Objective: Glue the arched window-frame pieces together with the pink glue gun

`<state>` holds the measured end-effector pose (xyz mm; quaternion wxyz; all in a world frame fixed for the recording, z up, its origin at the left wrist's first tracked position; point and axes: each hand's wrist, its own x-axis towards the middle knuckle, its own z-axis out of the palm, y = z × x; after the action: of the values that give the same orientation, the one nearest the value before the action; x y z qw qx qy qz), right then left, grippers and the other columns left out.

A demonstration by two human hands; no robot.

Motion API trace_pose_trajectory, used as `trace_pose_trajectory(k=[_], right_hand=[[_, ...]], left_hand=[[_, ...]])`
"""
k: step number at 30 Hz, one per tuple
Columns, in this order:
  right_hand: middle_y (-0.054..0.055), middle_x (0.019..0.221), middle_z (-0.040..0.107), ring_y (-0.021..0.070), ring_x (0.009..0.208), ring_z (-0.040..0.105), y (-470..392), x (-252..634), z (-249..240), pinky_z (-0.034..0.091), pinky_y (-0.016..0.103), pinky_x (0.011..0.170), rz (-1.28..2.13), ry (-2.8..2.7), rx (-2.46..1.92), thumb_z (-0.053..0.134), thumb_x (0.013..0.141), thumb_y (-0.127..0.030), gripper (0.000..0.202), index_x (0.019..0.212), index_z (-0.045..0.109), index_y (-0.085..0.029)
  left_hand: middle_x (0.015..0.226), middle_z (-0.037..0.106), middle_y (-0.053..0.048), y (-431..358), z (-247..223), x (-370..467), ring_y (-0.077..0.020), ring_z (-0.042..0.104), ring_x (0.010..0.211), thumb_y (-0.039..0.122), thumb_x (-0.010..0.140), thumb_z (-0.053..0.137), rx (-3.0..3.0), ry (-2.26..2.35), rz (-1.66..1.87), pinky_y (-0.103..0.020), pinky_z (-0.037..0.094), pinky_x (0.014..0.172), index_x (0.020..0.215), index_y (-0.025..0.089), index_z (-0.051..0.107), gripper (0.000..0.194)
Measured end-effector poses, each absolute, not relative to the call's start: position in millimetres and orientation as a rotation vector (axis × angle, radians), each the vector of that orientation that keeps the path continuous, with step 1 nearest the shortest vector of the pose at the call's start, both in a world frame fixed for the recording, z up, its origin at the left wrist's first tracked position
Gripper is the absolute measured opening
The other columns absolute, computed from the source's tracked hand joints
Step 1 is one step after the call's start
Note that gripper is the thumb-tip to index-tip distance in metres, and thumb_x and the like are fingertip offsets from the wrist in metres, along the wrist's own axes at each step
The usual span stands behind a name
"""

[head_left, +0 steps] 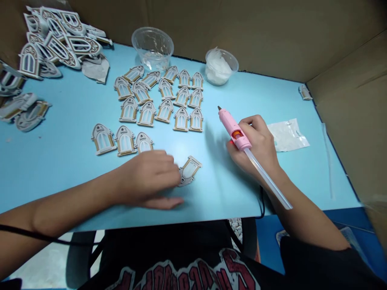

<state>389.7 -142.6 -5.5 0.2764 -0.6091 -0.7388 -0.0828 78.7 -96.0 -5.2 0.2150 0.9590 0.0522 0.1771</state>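
Observation:
My right hand (256,145) is wrapped round a pink hot glue gun (231,125), its nozzle tilted up and to the left. A clear glue stick (269,179) juts from its back end over my forearm. My left hand (151,177), slightly blurred, hovers low over the table with the thumb apart from the bent fingers. Just by its fingertips lies a small arched window piece (190,170), slanted, its lower left end partly covered. Beyond that hand, a row of similar window pieces (125,141) lies flat, the rightmost partly hidden.
Several more small window pieces (165,110) lie in rows mid-table. Larger arched frames (60,44) are heaped at back left. Two clear plastic tubs (152,46) stand by the cardboard wall (256,32), one holding white material (219,66). A white packet (288,135) lies at right.

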Motion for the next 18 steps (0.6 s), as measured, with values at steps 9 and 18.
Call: trace_pose_trajectory(k=[9, 18], right_hand=[[0.005, 0.095, 0.055, 0.0184, 0.073, 0.054, -145, 385, -1, 0.043, 0.033, 0.057, -0.242, -1.975, -1.544, 0.059, 0.076, -0.019, 0.011, 0.081, 0.05, -0.025], [0.005, 0.098, 0.056, 0.0171, 0.072, 0.054, -148, 383, -4, 0.044, 0.033, 0.057, -0.177, -2.0, -1.538, 0.059, 0.079, -0.02, 0.011, 0.085, 0.051, -0.025]], left_hand=[[0.143, 0.065, -0.026, -113, -21, 90, -0.0364, 0.06, 0.137, 0.054, 0.106, 0.048, 2.827, 0.238, 0.446, -0.047, 0.051, 0.11, 0.145, 0.002, 0.052, 0.065], [0.103, 0.076, -0.01, -64, 14, 59, -0.0354, 0.069, 0.102, 0.054, 0.096, 0.06, 2.985, 0.967, 0.114, -0.047, 0.049, 0.082, 0.105, 0.02, 0.069, 0.036]])
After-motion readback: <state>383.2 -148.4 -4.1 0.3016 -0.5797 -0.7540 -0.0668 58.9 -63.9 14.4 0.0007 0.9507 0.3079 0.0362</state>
